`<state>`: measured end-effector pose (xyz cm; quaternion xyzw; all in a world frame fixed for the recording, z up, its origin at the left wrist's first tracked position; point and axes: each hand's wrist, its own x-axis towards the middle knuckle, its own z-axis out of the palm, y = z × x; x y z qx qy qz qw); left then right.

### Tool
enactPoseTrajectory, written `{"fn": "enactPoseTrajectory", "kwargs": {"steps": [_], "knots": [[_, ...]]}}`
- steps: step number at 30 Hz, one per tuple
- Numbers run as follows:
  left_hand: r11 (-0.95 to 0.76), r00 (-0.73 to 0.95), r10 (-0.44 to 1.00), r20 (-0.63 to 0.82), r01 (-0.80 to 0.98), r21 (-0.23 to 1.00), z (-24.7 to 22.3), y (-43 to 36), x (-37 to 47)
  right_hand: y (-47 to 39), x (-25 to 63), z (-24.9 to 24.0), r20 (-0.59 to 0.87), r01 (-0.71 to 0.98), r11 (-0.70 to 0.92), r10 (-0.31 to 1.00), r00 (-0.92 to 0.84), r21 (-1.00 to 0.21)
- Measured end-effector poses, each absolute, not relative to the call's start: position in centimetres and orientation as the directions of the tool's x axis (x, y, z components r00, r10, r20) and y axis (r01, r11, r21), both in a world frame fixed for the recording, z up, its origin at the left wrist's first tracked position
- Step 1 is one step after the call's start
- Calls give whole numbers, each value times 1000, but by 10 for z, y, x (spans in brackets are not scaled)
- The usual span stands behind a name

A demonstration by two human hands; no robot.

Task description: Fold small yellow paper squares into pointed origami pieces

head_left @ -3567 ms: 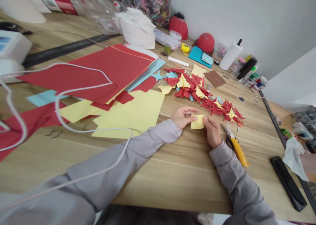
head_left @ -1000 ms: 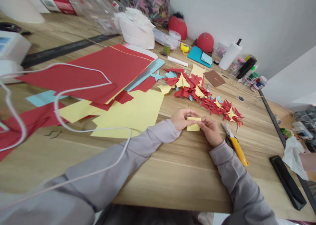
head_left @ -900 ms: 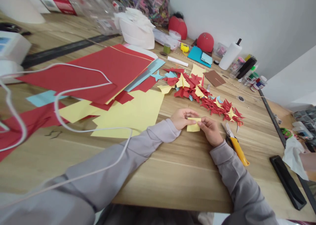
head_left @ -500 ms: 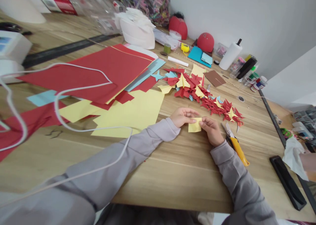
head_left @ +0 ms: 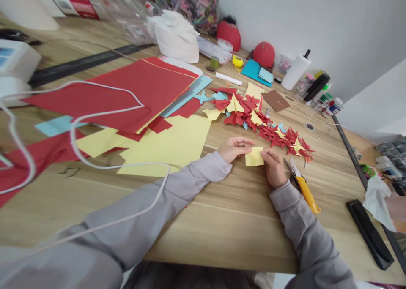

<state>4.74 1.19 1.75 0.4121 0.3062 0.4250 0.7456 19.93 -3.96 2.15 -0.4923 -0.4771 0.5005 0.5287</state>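
Observation:
A small yellow square of paper [head_left: 254, 157] is held up between my two hands above the wooden table. My left hand [head_left: 234, 148] pinches its left edge between thumb and fingers. At the right edge, my right hand [head_left: 273, 165] grips it with thumb and forefinger. Just beyond my hands lies a heap of folded red paper pieces [head_left: 236, 119], with yellow and blue ones mixed in. It trails off to the right in a row of folded paper stars [head_left: 287, 141].
Red paper sheets [head_left: 127, 90] and a large yellow sheet [head_left: 171, 145] lie left of my hands. Right of them are a yellow utility knife [head_left: 307, 194] and a black stapler-like object [head_left: 369, 234]. A white cable [head_left: 123, 166] crosses the left side.
The yellow paper has turned slightly and shifted a little up and right, showing more of its face. My right hand has shifted slightly; my left hand has hardly moved.

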Motion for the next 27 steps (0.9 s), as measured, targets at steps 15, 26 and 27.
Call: {"fn": "enactPoseTrajectory", "kwargs": {"steps": [15, 26, 27], "knots": [[227, 418, 905, -81, -313, 922, 22, 9, 49, -39, 197, 20, 46, 98, 44, 999, 21, -994], [187, 435, 899, -47, -284, 941, 17, 6, 51, -40, 198, 20, 47, 149, 42, 999, 28, -988], [188, 447, 893, -42, -286, 940, 17, 6, 51, -40, 198, 20, 44, 155, 40, 999, 21, -987]]}}
